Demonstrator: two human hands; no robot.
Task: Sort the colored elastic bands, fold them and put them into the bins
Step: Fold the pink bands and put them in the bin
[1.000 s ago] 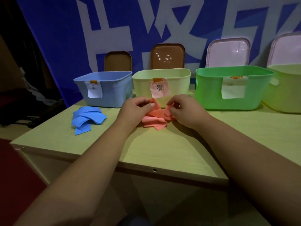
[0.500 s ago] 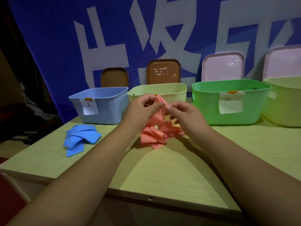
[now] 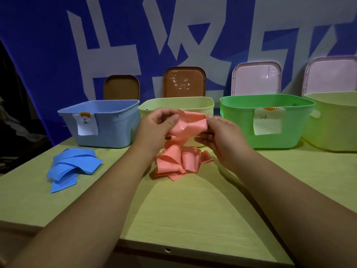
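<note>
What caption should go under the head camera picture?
Left hand and right hand hold a pink elastic band above the pink pile, before the pale yellow bin; blue bands lie nearby.

Left hand and right hand pinch a pink band above the table.

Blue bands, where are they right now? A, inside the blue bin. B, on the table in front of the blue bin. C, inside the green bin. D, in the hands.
B: the blue bands lie piled on the table just in front of the blue bin, untouched, while the left hand and right hand pinch a salmon band.
</note>
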